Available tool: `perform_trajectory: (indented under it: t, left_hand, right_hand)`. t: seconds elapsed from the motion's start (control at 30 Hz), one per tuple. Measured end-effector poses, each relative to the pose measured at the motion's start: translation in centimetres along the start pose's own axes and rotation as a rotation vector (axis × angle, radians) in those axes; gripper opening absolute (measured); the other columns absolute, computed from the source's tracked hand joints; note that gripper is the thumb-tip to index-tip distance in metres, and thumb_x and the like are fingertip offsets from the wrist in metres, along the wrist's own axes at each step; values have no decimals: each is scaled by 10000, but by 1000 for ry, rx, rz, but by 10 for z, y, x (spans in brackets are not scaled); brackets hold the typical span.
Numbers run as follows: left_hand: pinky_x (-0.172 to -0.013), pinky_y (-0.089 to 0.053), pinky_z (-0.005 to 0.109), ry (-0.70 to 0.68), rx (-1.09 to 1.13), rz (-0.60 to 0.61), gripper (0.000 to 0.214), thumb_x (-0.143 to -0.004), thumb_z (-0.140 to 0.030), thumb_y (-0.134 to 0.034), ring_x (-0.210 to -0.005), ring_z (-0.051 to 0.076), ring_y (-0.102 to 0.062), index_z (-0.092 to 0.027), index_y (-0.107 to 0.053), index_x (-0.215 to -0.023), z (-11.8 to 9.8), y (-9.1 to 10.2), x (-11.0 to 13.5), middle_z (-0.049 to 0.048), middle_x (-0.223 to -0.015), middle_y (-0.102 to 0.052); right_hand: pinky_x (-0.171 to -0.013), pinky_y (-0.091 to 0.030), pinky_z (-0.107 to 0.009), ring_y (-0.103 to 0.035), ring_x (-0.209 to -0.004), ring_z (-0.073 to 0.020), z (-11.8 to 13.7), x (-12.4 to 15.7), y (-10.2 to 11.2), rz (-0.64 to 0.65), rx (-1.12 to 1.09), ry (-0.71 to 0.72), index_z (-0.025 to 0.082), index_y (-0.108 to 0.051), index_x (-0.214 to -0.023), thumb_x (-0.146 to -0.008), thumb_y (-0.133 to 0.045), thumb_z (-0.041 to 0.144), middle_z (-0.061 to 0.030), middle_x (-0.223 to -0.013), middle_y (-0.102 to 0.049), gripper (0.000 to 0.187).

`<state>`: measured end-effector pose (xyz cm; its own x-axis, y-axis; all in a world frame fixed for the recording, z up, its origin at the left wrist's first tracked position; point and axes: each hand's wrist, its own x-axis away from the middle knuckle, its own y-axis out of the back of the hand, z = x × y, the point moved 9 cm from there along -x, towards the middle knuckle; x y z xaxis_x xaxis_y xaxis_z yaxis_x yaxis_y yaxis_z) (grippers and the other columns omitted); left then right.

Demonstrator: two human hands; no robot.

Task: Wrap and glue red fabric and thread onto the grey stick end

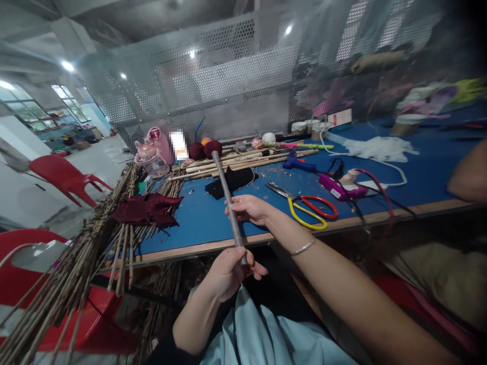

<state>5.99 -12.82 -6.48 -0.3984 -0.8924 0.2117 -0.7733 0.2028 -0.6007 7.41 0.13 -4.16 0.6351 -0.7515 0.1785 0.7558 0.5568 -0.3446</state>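
A grey, smooth-wrapped stick (pixel 225 185) with a dark red ball (pixel 213 148) on its far end slants up across the table edge. My left hand (pixel 227 274) is closed on its near end, thumb on top. Higher up the shaft, the fingers of my right hand (pixel 249 209) curl round it from the right. Behind the shaft lies a folded black cloth (pixel 241 180). To the right of my right hand rest scissors (pixel 304 205) with one yellow and one red handle, blades partly apart. A second dark red ball (pixel 196 151) sits beside the first.
Bundled twigs (pixel 87 238) and a dark red cloth (pixel 146 209) overhang the blue table's left. Thin sticks (pixel 205 167), a blue glue gun (pixel 299 162), a purple box (pixel 340 186) with cords and a white plastic bag (pixel 380 148) lie behind. Someone's arm (pixel 470 172) is at right.
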Motion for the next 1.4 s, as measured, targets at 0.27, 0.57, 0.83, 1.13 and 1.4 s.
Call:
perform_trajectory:
  t: [0.27, 0.57, 0.83, 1.13, 1.4]
  left_hand:
    - [-538, -369, 220, 124, -169, -222, 399, -718, -465, -596, -440, 96, -525, -152, -427, -537, 11, 35, 0, 68, -534, -644]
    - [-675, -373, 291, 310, -142, -87, 889, -630, -832, -185, -760, 193, -610, -144, -572, -1037, 25, 46, 12, 137, -968, -656]
    - [-663, -392, 277, 262, -178, -209, 856, -684, -792, -169, -660, 162, -604, -103, -603, -950, 24, 63, 19, 123, -792, -667]
    - [-585, -416, 238, 97, -245, -32, 369, -745, -481, -576, -533, 127, -590, -114, -547, -751, -3, 27, 12, 59, -594, -640]
    - [-560, -430, 266, 156, -24, 29, 372, -705, -482, -613, -551, 158, -609, -150, -451, -752, 32, 3, 7, 81, -660, -654]
  right_hand:
    - [-446, -428, -170, -538, -487, -80, -1, -9, 0, -135, 105, 33, 143, -490, -668, -686, -590, 66, 2, -567, -600, 128]
    - [-378, -341, -146, -452, -407, -53, 0, -8, -8, -131, 188, 91, 159, -470, -698, -648, -631, 84, 66, -486, -526, 185]
    - [-436, -405, -183, -509, -477, -76, 3, -6, -2, -142, 171, 105, 160, -464, -726, -631, -656, 167, 43, -556, -560, 214]
    - [-401, -333, -161, -449, -421, -59, 1, -8, -3, -234, 91, 154, 178, -469, -756, -628, -713, 210, 87, -489, -502, 278]
    - [-352, -274, -147, -266, -308, -31, -18, -3, -31, -85, -294, -72, 185, -409, -735, -878, -379, 314, 107, -448, -331, 195]
